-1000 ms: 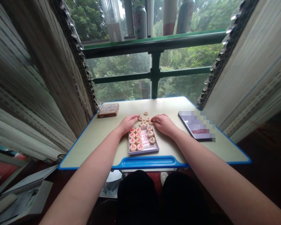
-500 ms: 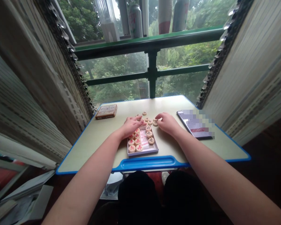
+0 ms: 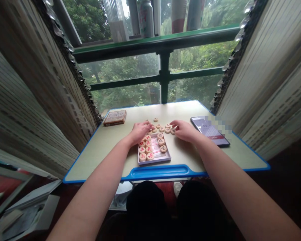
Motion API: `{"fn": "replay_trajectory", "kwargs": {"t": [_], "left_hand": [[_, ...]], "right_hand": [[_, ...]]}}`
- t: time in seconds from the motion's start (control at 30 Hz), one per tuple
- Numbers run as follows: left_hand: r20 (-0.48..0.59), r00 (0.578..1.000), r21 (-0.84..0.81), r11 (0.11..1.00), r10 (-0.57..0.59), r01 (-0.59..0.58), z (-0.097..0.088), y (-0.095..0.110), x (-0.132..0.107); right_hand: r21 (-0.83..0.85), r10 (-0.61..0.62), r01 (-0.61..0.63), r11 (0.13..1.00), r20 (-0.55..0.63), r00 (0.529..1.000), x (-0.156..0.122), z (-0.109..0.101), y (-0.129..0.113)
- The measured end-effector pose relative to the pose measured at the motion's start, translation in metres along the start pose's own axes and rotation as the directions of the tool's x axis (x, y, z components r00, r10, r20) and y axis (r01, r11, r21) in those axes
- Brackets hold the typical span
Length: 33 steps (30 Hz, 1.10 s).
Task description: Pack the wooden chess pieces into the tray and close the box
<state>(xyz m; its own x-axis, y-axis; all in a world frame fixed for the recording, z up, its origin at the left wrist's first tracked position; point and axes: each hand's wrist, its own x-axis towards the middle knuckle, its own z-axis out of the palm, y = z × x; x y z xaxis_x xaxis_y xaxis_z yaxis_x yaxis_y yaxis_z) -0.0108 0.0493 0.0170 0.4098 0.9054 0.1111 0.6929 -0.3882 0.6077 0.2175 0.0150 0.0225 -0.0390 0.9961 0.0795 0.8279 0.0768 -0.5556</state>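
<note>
An open shallow box (image 3: 167,157) holds round wooden Chinese chess pieces: red-lettered ones (image 3: 148,149) fill its left side, and a black-lettered column (image 3: 161,141) stands on the right. My left hand (image 3: 140,131) reaches over the box's far left corner, fingers stretched out over loose pieces and partly hiding them. My right hand (image 3: 181,130) is at the right end of the loose row, fingers curved but apart, by a loose piece (image 3: 173,131). Other black-lettered pieces (image 3: 162,129) lie between the hands, beyond the box. One piece (image 3: 156,119) lies farther back.
A brown box lid (image 3: 114,118) lies at the table's back left. To the right is a phone or tablet (image 3: 210,132), partly blurred out. The table (image 3: 102,157) has a blue rim and a front groove (image 3: 159,171). Curtains flank the window; cans stand on its ledge.
My right hand has shifted slightly right, and more loose pieces show beside it. My left hand has drawn back a little left, uncovering pieces near the box's far edge.
</note>
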Motion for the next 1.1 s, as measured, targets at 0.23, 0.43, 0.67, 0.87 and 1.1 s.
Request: {"fn": "replay_trajectory", "kwargs": {"t": [0.23,0.43,0.67,0.87,1.1], "left_hand": [[-0.039,0.997,-0.068,0.996,0.063,-0.065,-0.002,-0.002,0.001],[-0.189,0.969,-0.068,0.983,0.158,-0.173,-0.002,-0.011,0.006],[0.004,0.983,-0.095,0.978,0.186,-0.185,0.003,-0.001,0.001],[0.015,0.982,-0.097,0.978,0.187,-0.185,0.005,-0.005,0.003],[-0.027,0.991,0.063,0.990,0.129,-0.127,0.005,-0.004,0.002]], "right_hand": [[-0.012,0.006,-0.006,1.000,-0.005,1.000,0.000,0.005,-0.003],[-0.126,-0.211,0.192,0.973,-0.163,0.964,-0.004,0.008,-0.003],[-0.234,-0.367,0.336,0.912,-0.102,0.925,-0.001,0.023,-0.006],[-0.222,-0.392,0.365,0.904,-0.093,0.915,0.002,0.027,-0.006],[-0.219,-0.389,0.362,0.906,-0.092,0.917,0.004,0.030,-0.005]]}}
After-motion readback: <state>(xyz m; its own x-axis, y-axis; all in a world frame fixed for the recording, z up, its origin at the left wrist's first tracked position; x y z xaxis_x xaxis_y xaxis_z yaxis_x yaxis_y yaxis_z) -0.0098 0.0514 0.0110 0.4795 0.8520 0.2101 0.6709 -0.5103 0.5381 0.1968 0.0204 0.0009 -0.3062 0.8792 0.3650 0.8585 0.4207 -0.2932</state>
